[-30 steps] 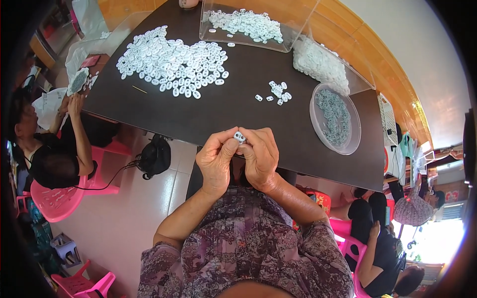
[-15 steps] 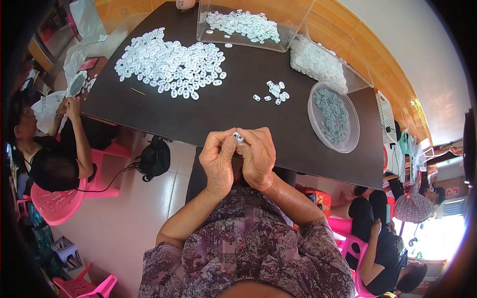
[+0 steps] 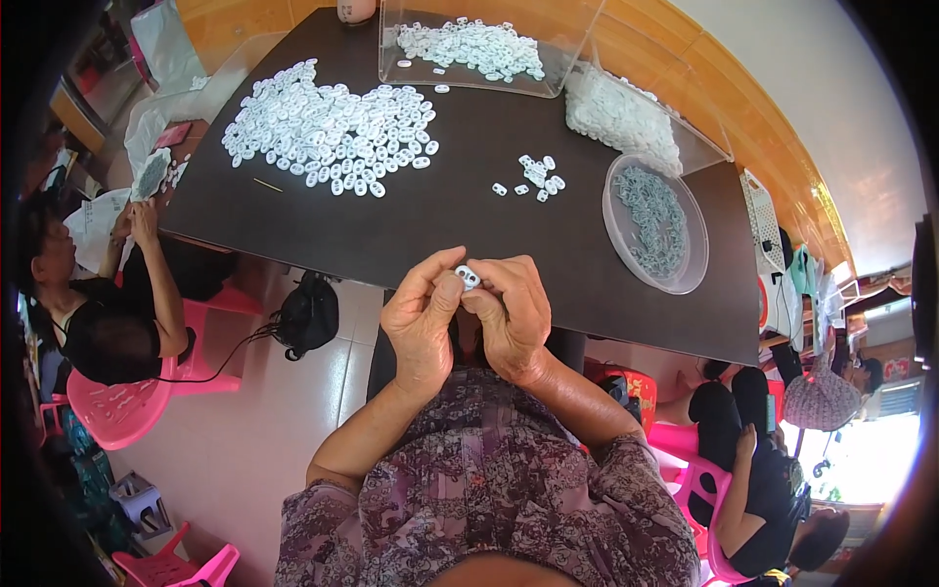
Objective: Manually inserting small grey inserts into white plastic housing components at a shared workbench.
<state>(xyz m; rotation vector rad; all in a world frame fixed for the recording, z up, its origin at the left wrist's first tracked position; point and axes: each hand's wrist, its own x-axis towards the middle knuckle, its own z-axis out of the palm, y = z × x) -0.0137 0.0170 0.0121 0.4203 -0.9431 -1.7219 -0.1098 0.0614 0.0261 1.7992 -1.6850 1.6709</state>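
A small white oval two-hole piece [image 3: 468, 278], like a plastic cord lock, is pinched just off the table's near edge. My right hand [image 3: 514, 313] is closed on its right side with thumb and forefinger. From the left, my left hand [image 3: 419, 328] presses its thumb against the piece, the forefinger lifted and slightly apart. Beyond my hands lies a small cluster of similar white pieces [image 3: 537, 172]. A large heap of white oval pieces [image 3: 328, 127] spreads over the table's left part.
A round clear tub [image 3: 657, 223] of small grey metal parts stands at right. Behind are a clear bin [image 3: 469, 83] with white pieces and a full clear bag [image 3: 623, 115]. A thin brass-coloured stick [image 3: 267, 186] lies left. People sit at left [image 3: 117, 293] and right [image 3: 743, 479].
The left forefinger has lifted and the hands have parted slightly, showing more of the white piece with its two holes. The whole view has shifted a little.
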